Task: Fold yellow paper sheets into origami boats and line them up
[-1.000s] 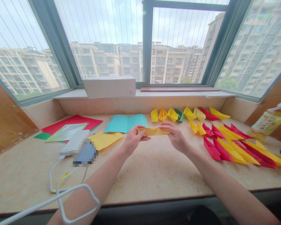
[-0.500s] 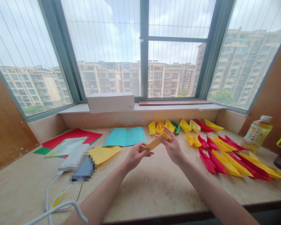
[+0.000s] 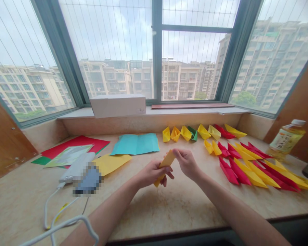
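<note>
A folded strip of yellow paper stands steeply tilted above the middle of the marble ledge. My left hand is closed around its lower half. My right hand pinches its upper end with the fingertips. To the right lie rows of folded paper boats, red and yellow, and a further row of small folded boats runs along the back.
Flat sheets lie at the left: teal, yellow, red. A white power bank with cables sits by a blurred device. A white box stands on the sill. A drink bottle stands at the far right.
The yellow strip, held level a second ago, has been turned to a steep tilt and brought lower and closer. Both hands have moved nearer to each other along it.
</note>
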### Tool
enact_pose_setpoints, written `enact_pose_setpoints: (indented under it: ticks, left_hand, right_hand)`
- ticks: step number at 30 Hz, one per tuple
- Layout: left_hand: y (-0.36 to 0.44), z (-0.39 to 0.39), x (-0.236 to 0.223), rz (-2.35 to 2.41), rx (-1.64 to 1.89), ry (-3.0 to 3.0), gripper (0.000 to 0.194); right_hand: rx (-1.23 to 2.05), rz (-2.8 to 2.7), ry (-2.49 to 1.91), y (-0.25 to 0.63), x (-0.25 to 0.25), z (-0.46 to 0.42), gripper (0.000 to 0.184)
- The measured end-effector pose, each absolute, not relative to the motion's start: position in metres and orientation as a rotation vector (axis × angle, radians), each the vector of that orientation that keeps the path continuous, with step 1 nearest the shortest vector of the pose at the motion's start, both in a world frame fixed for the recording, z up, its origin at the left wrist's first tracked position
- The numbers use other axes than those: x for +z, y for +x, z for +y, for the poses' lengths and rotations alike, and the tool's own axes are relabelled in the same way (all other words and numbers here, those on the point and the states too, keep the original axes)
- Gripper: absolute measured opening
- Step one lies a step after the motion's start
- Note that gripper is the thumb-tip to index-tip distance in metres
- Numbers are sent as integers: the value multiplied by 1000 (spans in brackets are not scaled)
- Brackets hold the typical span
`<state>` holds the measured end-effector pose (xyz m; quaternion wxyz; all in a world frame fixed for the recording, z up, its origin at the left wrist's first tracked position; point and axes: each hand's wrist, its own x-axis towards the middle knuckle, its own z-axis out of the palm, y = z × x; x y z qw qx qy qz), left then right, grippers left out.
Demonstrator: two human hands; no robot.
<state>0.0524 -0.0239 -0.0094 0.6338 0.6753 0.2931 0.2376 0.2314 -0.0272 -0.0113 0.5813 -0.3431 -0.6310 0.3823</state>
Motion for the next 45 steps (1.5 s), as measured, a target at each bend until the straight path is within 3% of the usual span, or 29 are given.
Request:
enact_pose_setpoints:
  ticks: [6, 13, 18, 25, 32, 39, 45]
  left_hand:
    - [53, -23, -16, 624, 461, 1502, 40]
    - [53, -23, -20, 607, 514, 1506, 40]
    - [55, -24, -15, 687, 555, 1474, 42]
    - [58, -23, -18, 695, 630, 1418, 47]
    - [57, -27, -13, 698, 641, 1464, 37]
    - [58, -24, -15, 706, 752, 1467, 48]
    - [55, -23, -12, 682, 731, 1488, 49]
  right_hand:
    - [679, -1316, -960, 243, -9, -23, 51]
    - [1060, -1305, -825, 237, -6, -24, 53]
    - [928, -1200, -879, 242, -9, -19, 47]
    - [1007, -1313, -915, 246, -8, -19, 54]
    - [876, -1396, -995, 247, -7, -24, 53]
    - [1004, -1515, -916, 243, -9, -27, 40]
    - [896, -1422, -915, 245, -10, -26, 52]
